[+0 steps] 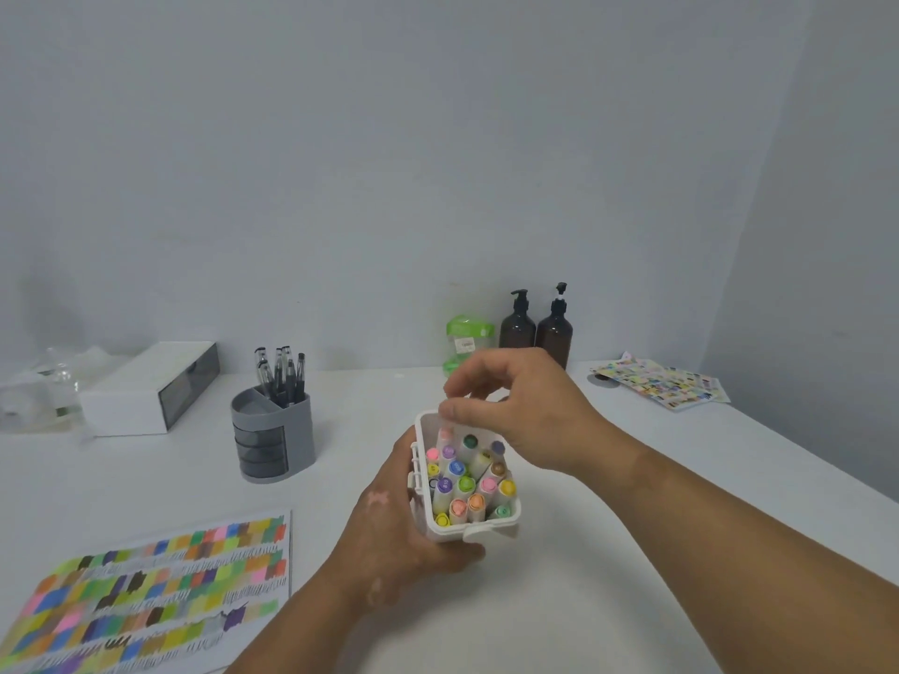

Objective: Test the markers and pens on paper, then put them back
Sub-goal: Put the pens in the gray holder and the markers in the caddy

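Surface: white table [632,576] under a pale wall.
Right hand [530,411]: thumb and fingertips pinch the top of 1 marker [445,437]; contact is blurred.
Marker: upright, long axis vertical, directly below the grip, at the far left corner of the box [491,525].
Left hand [389,532]: wraps the box's left side and underside.
Paper [146,591]: coloured test sheet, well left of the box, nearer the left hand.
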### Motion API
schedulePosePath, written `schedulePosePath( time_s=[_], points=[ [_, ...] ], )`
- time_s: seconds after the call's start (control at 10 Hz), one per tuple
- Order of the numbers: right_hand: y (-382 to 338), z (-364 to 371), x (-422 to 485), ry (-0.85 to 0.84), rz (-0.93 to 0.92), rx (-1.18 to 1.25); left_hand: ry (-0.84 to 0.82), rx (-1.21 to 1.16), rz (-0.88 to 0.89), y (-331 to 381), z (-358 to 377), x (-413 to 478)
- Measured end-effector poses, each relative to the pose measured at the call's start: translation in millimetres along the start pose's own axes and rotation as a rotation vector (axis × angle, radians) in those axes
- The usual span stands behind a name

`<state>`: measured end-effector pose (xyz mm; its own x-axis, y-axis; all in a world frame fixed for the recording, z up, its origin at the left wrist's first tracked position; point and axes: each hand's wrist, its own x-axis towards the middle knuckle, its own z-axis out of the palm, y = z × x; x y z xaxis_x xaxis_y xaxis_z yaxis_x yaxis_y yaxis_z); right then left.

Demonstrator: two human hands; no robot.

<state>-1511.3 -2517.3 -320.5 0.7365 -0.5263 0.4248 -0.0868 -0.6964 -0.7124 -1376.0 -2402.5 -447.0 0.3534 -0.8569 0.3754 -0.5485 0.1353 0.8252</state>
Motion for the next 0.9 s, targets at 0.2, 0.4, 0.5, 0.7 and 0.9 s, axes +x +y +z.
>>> schedulePosePath(
  time_s=[0.2,0.4,0.5,0.7,0.9],
  points=[
    [36,2,-29,0.275,0.196,0.223,-0.009,-0.136,-0.172,-8,-22,7],
    [76,35,-57,0.172,0.414,0.234,0.021,-0.258,-0.327,-31,-69,54],
    [84,52,-56,0.142,0.428,0.230,0.020,-0.295,-0.363,-46,-75,73],
    [111,74,-67,0.170,0.453,0.182,-0.046,-0.323,-0.345,-64,-74,94],
    [107,78,-77,0.158,0.404,0.117,0.003,-0.216,-0.455,-60,-81,72]
  ],
)
